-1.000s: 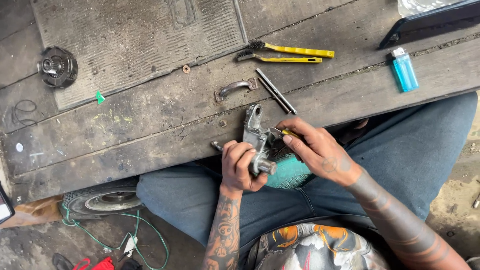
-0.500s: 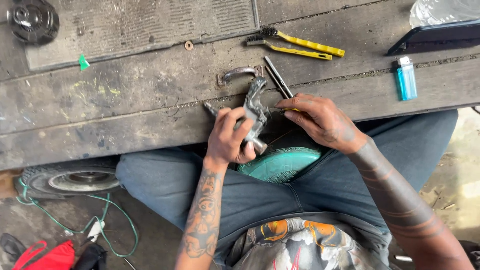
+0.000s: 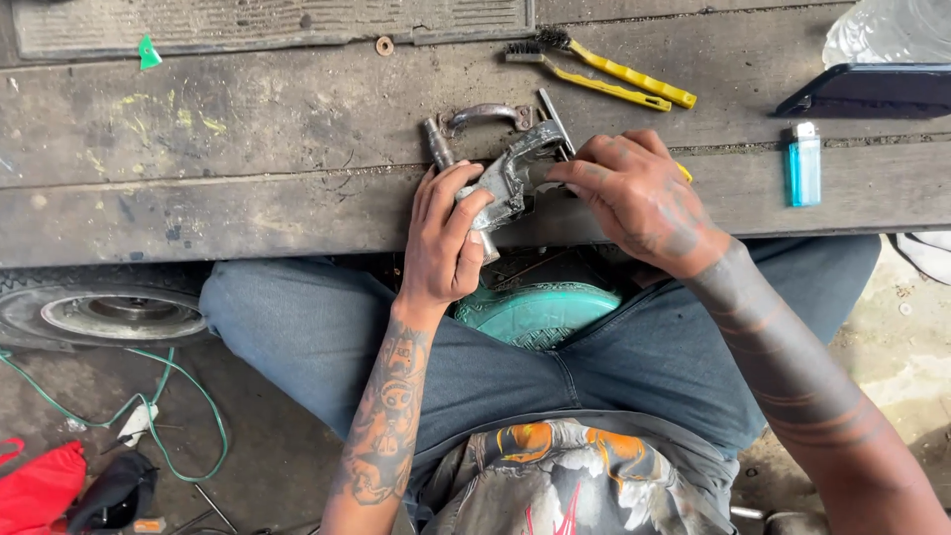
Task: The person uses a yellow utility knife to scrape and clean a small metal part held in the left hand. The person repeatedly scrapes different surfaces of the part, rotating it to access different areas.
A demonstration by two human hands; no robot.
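At the edge of the worn wooden table, the left hand has its fingers clamped on a grey cast-metal part while the right hand pinches its upper end, apparently mid-fitting, which calls for a steady grip.

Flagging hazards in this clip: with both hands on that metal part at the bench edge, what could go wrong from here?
1. The metal part is held at the plank bench edge by the left hand and right hand; a slip could drop it onto the lap.
2. Bare fingers wrap its rough casting; pinching or scrapes seem possible.
3. The lighter lies near the edge and could be knocked off.
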